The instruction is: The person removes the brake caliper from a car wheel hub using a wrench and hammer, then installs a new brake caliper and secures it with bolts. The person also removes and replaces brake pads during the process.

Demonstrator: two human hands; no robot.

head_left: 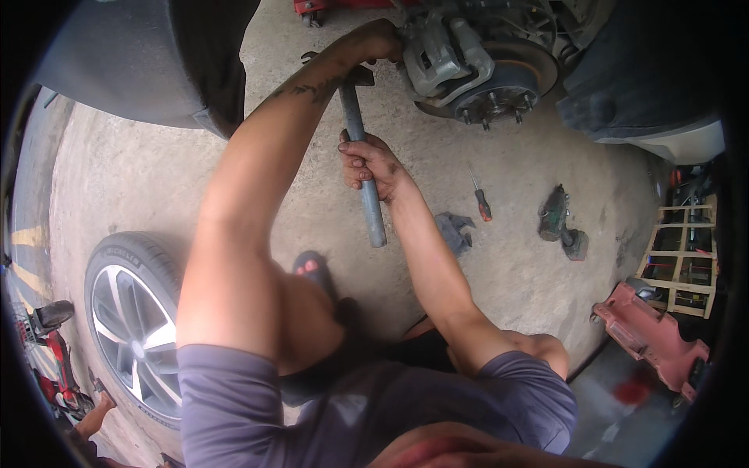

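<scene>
My right hand (373,166) is closed around the grey handle of a hammer (354,113). The hammer's head is up beside my left forearm, near the wrist. Reaching far forward, my left hand (380,40) is curled against the back side of a brake caliper (445,58); whatever its fingers hold is hidden. The jaw end of an open-ended wrench (310,57) sticks out to the left from behind that forearm, its other end out of sight. The caliper sits over a brake disc (538,66) and a hub (495,97) with bare studs.
A screwdriver (481,201), a dark rag (455,232) and a green cordless power tool (555,217) lie on the concrete floor. At left is a removed wheel (136,335). A red plastic case (651,339) and a wooden rack (679,253) stand right. Dark body panels (156,58) flank the brake.
</scene>
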